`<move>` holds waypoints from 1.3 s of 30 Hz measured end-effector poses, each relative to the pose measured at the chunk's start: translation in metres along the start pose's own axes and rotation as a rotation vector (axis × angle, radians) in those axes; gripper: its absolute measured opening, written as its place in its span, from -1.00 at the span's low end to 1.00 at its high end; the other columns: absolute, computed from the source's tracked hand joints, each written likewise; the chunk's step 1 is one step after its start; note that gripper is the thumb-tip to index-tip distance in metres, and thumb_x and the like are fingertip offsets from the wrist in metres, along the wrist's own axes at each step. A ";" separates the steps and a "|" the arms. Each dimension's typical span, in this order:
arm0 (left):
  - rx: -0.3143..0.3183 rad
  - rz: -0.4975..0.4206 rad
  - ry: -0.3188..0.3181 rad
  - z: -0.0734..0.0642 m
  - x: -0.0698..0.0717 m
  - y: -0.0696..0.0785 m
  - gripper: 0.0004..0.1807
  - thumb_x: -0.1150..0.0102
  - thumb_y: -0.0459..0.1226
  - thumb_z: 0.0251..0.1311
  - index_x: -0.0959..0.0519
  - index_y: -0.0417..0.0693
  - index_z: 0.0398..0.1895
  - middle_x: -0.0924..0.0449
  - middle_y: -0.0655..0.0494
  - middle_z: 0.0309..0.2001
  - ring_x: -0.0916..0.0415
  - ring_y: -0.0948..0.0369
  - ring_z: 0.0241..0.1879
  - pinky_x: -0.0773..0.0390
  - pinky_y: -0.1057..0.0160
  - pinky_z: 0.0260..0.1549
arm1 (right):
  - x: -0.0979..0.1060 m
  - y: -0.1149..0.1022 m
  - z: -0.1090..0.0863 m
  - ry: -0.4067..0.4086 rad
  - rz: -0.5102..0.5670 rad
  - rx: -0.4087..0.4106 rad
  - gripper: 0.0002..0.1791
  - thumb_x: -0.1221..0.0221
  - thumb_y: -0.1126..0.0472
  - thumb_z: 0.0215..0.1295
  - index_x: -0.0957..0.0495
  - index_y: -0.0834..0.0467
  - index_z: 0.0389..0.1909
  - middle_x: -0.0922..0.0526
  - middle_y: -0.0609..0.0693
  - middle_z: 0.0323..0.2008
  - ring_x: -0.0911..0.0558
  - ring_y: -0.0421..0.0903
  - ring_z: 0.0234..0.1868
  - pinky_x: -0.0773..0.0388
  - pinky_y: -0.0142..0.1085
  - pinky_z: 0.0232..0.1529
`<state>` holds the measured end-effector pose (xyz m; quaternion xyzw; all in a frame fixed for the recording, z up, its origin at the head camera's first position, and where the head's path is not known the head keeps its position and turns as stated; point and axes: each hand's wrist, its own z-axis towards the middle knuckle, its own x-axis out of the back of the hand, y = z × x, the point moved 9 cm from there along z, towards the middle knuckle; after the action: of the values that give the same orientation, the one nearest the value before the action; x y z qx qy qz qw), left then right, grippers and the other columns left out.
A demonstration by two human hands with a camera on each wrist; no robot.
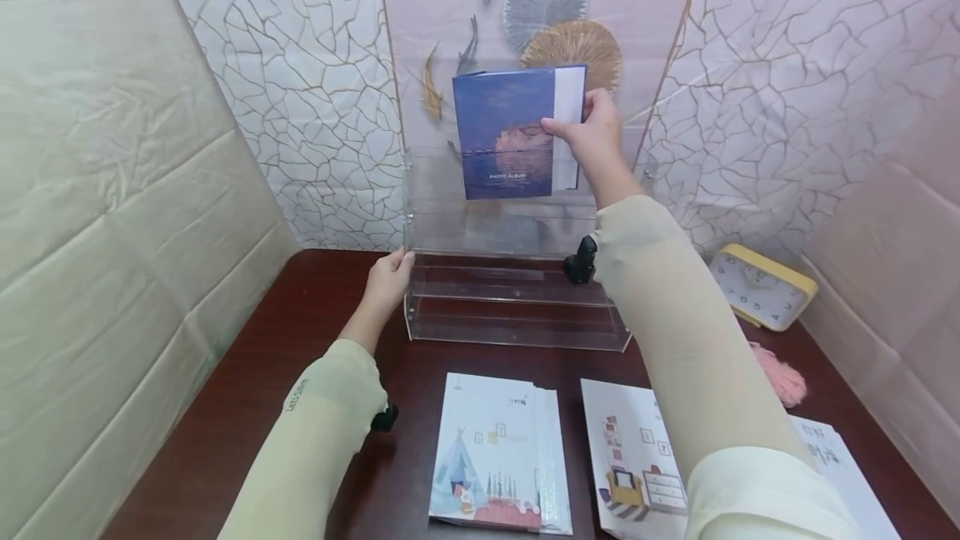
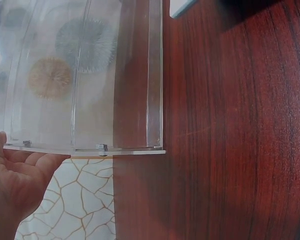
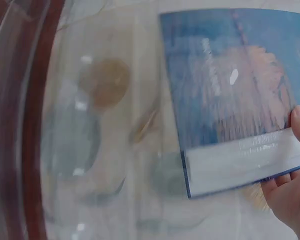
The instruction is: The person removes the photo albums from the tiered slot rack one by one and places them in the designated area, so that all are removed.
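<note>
A blue photo album (image 1: pixel 510 136) with a white strip along its right side is up in front of the back wall. My right hand (image 1: pixel 596 136) grips that side, thumb on the front cover and fingers behind, as the right wrist view also shows. Below the album stands a clear acrylic rack (image 1: pixel 517 323) with stepped tiers on the dark wooden table (image 1: pixel 300 332). My left hand (image 1: pixel 390 277) holds the rack's left side panel; in the left wrist view its fingers (image 2: pixel 32 160) wrap behind the panel's edge.
White illustrated albums (image 1: pixel 487 448) lie stacked at the front middle, with another white album (image 1: pixel 630 457) to their right, partly under my right sleeve. A yellow-framed clock (image 1: pixel 761 286) and pink yarn (image 1: pixel 780 375) sit at the right. Fabric-covered walls enclose the table.
</note>
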<state>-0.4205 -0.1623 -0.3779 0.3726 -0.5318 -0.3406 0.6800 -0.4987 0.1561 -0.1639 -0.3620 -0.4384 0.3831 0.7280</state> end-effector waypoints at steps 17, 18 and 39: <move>-0.031 0.001 -0.002 0.001 -0.015 0.010 -0.51 0.13 -0.15 0.41 -0.31 -0.21 0.30 -0.32 -0.09 0.25 -0.28 0.07 0.23 -0.27 0.11 0.21 | -0.038 -0.076 0.001 -0.123 -0.127 0.228 -0.37 -0.30 0.15 0.15 -0.19 0.12 0.17 -0.42 -0.04 0.17 -0.39 -0.15 0.10 -0.28 -0.41 0.12; -0.032 0.003 -0.001 0.001 -0.015 0.010 -0.52 0.13 -0.15 0.41 -0.32 -0.20 0.30 -0.33 -0.08 0.25 -0.29 0.06 0.22 -0.28 0.11 0.20 | -0.038 -0.077 0.001 -0.127 -0.114 0.248 -0.38 -0.29 0.18 0.16 -0.18 0.14 0.16 -0.41 -0.01 0.16 -0.38 -0.15 0.10 -0.27 -0.42 0.13; -0.028 0.049 0.005 0.006 0.003 0.001 -0.53 0.13 -0.16 0.41 -0.33 -0.23 0.28 -0.32 -0.09 0.25 -0.28 0.05 0.23 -0.27 0.10 0.20 | 0.022 -0.087 -0.006 -0.144 0.321 0.083 -0.44 -0.22 0.37 0.17 -0.16 0.02 0.08 -0.35 0.01 0.11 -0.39 -0.08 0.14 -0.35 -0.36 0.14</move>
<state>-0.4257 -0.1651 -0.3753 0.3509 -0.5341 -0.3304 0.6946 -0.4646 0.1357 -0.0828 -0.3686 -0.4097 0.5372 0.6386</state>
